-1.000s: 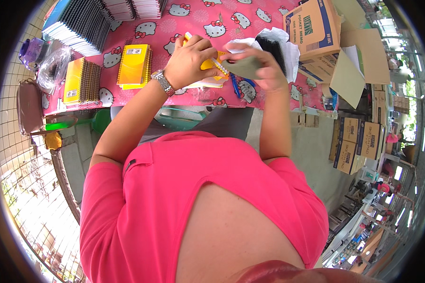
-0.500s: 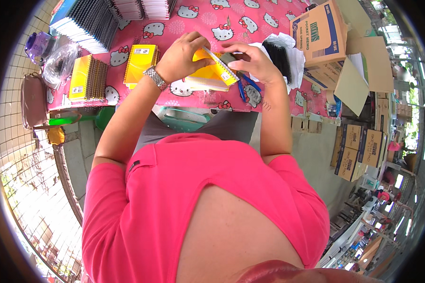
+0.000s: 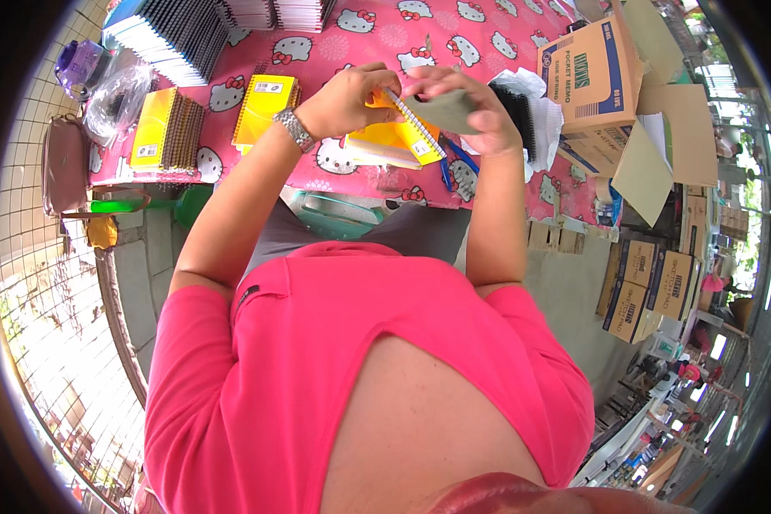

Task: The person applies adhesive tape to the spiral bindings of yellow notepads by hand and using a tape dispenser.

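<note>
A yellow notebook [image 3: 421,141] with a row of holes or coils along its edge is tilted up in my left hand [image 3: 355,103], its fingers closed on it. My right hand [image 3: 490,116], just to the right, grips a flat grey-green piece [image 3: 445,111] whose kind I cannot make out. Under both hands lies a pile of yellow notebooks or pages [image 3: 377,146]. Beside it, below my right hand, rests a tool with blue handles [image 3: 447,176], its head hidden.
Yellow spiral notebook stacks [image 3: 152,137] [image 3: 261,107] stand to the left, dark-spined books [image 3: 176,34] at the far left. Black coils [image 3: 518,111] lie on white wrapping [image 3: 546,128] at right, beside an open carton [image 3: 595,77]. The patterned pink tablecloth [image 3: 317,47] covers the table.
My right hand has raised and turned the grey-green piece, so more of its face shows. My left hand keeps the notebook tilted. The whole view has shifted slightly.
</note>
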A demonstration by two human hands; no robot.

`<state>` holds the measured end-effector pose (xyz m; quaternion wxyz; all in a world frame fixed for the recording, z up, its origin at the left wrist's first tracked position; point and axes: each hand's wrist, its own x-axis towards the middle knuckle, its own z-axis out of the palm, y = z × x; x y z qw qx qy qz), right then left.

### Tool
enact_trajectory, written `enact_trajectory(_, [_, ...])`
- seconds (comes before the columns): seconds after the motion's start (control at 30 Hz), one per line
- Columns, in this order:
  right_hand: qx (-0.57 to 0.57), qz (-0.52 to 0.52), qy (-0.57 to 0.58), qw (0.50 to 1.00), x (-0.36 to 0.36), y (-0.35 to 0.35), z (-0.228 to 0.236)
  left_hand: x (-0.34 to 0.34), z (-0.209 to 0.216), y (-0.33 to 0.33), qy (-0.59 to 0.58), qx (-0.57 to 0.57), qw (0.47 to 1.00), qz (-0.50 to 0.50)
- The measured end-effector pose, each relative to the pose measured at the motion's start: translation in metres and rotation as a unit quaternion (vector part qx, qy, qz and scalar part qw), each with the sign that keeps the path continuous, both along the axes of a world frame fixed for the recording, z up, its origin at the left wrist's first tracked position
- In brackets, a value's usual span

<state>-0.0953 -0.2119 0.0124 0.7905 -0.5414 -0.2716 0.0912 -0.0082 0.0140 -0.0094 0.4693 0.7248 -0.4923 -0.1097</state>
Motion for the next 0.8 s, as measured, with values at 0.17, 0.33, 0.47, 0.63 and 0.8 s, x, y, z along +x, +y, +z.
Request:
enact_trajectory(0.17, [-0.170,-0.107,0.078,0.977,0.002,-0.001,0.007,-0.002,0.001,-0.001,-0.008,0.001,1.000,0.000])
enact_trajectory(0.33, [-0.274,-0.223,0.107,0.929,-0.013,-0.009,0.001,0.001,-0.001,-0.001,-0.016,-0.008,1.000,0.011])
enact_trajectory(0.47, [-0.210,-0.578,0.131,0.778,-0.062,-0.080,-0.025,-0.004,-0.009,-0.004,0.026,-0.013,0.997,0.067])
enact_trajectory(0.63, [-0.594,-0.728,0.255,0.228,-0.167,-0.189,-0.125,-0.020,-0.009,-0.012,0.103,-0.057,0.981,0.153])
enact_trajectory(0.8, [-0.578,-0.743,-0.039,0.335,-0.170,-0.142,-0.142,-0.028,-0.023,-0.005,0.047,-0.002,0.975,0.216])
